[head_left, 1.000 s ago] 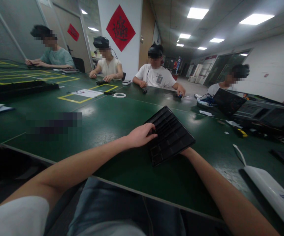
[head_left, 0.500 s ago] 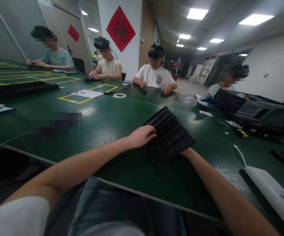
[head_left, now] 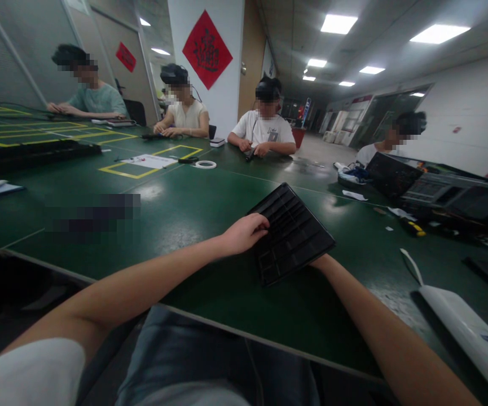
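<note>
A black compartment tray, flat and divided by thin ridges, is held tilted above the table in front of me. My right hand grips it from behind and below; the fingers are hidden by the tray. At the tray's left side is my left hand, its fingers curled and pinched together over the compartments. What the left fingertips hold, if anything, is too small to make out.
The green table bears a white power-bank-like device with a cable at right. Opened electronic equipment stands beyond it. Farther off lie a tape roll and a paper sheet. Several people sit around the table.
My hands and the tray stay almost where they were. Across the table, the person in the white T-shirt has brought both hands together around a dark object.
</note>
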`<state>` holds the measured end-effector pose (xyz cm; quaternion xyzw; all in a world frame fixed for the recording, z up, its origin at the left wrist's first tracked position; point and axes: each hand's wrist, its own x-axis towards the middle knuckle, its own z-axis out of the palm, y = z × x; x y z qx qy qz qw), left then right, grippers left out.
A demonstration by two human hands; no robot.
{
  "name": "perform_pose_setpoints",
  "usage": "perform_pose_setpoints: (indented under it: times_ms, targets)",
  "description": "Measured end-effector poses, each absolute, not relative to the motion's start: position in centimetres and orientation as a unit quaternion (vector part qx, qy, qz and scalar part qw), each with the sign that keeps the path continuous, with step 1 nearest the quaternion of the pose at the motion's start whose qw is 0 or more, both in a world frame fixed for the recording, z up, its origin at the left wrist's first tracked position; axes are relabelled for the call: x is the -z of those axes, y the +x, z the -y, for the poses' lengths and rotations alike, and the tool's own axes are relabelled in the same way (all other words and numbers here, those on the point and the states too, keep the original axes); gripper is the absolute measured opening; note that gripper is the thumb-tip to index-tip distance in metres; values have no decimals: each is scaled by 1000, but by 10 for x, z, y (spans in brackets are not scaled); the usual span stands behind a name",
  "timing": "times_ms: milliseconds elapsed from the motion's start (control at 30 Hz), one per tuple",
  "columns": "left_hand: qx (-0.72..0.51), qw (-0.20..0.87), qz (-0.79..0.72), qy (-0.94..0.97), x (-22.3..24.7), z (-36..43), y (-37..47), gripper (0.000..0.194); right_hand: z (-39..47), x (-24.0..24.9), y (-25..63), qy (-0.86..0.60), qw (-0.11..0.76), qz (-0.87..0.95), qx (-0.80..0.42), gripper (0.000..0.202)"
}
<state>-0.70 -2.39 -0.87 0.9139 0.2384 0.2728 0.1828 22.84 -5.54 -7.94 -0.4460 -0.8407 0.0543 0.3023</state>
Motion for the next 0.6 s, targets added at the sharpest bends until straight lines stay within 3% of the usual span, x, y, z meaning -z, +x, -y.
perform_pose_setpoints:
  times_ms: [267,600]
  targets:
    - [-271,222,-223,910,7,24,-8,25,63,69,224,-438,304,843,-66,49]
    - [-226,121,-175,951,1,24,-11,28,65,65,222,-431,313,845,-44,56]
